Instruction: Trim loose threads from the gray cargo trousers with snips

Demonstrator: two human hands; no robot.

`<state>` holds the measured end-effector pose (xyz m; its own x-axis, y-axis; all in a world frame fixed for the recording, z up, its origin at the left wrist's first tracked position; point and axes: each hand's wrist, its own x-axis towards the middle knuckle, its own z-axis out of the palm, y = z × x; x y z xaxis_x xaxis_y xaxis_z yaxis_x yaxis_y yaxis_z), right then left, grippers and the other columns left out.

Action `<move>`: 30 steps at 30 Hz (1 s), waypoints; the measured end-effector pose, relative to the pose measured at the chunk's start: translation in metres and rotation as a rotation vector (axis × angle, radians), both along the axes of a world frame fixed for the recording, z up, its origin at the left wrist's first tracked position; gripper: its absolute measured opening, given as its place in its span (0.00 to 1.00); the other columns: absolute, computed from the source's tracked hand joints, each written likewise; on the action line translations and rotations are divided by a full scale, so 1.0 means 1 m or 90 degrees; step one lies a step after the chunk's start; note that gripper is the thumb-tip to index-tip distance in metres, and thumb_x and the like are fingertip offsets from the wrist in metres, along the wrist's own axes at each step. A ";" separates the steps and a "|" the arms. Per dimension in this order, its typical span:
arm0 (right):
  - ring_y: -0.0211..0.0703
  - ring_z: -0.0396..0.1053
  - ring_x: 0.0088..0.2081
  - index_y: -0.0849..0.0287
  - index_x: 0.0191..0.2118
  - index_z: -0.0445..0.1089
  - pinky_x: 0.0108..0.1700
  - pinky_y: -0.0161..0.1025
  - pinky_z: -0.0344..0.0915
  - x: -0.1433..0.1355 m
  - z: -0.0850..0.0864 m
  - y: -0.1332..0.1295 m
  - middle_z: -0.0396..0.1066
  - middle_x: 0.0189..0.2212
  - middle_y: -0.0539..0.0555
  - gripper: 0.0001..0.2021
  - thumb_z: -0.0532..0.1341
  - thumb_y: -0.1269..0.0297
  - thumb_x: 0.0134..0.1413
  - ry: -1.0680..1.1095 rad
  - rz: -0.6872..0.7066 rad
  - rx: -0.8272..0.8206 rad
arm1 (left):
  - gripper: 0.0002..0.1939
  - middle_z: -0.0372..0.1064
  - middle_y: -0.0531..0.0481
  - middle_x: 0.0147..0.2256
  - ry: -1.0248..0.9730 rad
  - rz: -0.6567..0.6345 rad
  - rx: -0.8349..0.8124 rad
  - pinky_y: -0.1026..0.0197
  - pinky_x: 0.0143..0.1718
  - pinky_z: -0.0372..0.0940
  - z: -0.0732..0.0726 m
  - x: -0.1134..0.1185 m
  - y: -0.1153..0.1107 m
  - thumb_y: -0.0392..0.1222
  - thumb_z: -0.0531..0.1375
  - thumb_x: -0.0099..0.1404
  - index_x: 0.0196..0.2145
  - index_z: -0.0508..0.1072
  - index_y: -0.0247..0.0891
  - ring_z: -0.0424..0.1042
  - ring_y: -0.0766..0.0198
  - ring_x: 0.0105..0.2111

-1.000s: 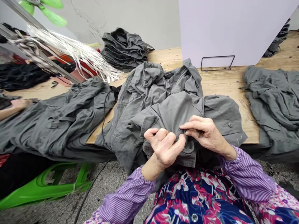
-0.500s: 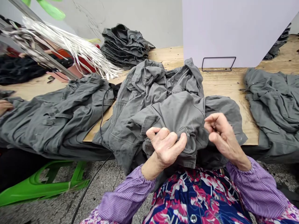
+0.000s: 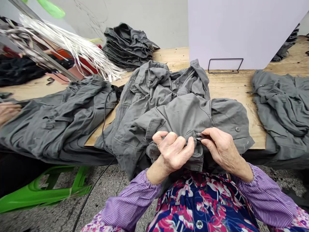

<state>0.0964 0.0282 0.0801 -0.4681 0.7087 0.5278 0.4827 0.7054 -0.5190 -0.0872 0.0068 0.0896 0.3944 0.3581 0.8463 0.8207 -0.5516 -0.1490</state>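
Observation:
A rumpled grey garment (image 3: 178, 111) lies over the table's front edge. My left hand (image 3: 172, 149) is closed on a bunched fold of it near the middle. Just to the right, my right hand (image 3: 220, 148) pinches a small metal tool (image 3: 199, 136), probably thread snips, whose tips touch the cloth beside my left fingers. Most of the tool is hidden in the fingers. Loose threads stick up from the fabric above the tips. A button (image 3: 238, 129) shows on the garment's right part.
Grey garments lie left (image 3: 58, 119) and right (image 3: 285, 112); a folded stack (image 3: 127, 45) stands behind. White strips (image 3: 79, 48) hang at the upper left. Another person's hand (image 3: 9, 112) is at the left edge. A cable (image 3: 103, 129) crosses the table's front edge. A green stool (image 3: 45, 193) stands below.
My right hand has moved left to the bunched cloth, and the metal tips now show at its fingers. My left hand keeps its hold. The other person's hand has come further into view.

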 end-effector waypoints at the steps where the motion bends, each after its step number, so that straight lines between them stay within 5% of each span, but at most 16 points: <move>1: 0.41 0.67 0.33 0.59 0.37 0.62 0.34 0.37 0.62 0.000 0.001 0.001 0.69 0.32 0.54 0.05 0.52 0.65 0.62 -0.002 -0.001 0.005 | 0.07 0.55 0.59 0.15 0.001 0.003 0.000 0.56 0.35 0.48 0.000 0.000 0.000 0.32 0.54 0.60 0.30 0.71 0.40 0.53 0.71 0.20; 15: 0.39 0.62 0.28 0.59 0.34 0.63 0.31 0.36 0.57 0.001 0.012 0.011 0.65 0.26 0.52 0.09 0.51 0.62 0.63 -0.081 0.050 0.027 | 0.06 0.53 0.59 0.14 -0.002 -0.008 0.009 0.56 0.34 0.47 -0.002 0.002 0.002 0.32 0.55 0.60 0.30 0.71 0.39 0.52 0.71 0.21; 21: 0.38 0.63 0.29 0.58 0.38 0.62 0.31 0.35 0.60 0.006 0.008 0.002 0.66 0.29 0.52 0.04 0.53 0.65 0.60 0.054 0.026 0.011 | 0.08 0.56 0.58 0.16 -0.037 -0.003 0.006 0.56 0.35 0.48 -0.003 0.001 0.003 0.34 0.52 0.62 0.32 0.71 0.40 0.53 0.70 0.21; 26: 0.44 0.64 0.34 0.59 0.48 0.58 0.32 0.39 0.65 -0.007 -0.004 -0.021 0.64 0.35 0.56 0.25 0.66 0.57 0.46 0.084 0.052 -0.003 | 0.09 0.56 0.57 0.15 -0.080 0.025 -0.030 0.56 0.36 0.47 -0.005 0.003 0.004 0.36 0.52 0.63 0.35 0.72 0.40 0.54 0.69 0.21; 30: 0.42 0.63 0.33 0.58 0.37 0.62 0.32 0.38 0.63 -0.025 -0.014 -0.028 0.62 0.33 0.55 0.07 0.59 0.71 0.51 0.151 -0.010 0.015 | 0.09 0.55 0.57 0.15 -0.113 0.060 -0.056 0.56 0.35 0.47 -0.001 0.010 0.007 0.36 0.55 0.62 0.37 0.74 0.42 0.54 0.69 0.21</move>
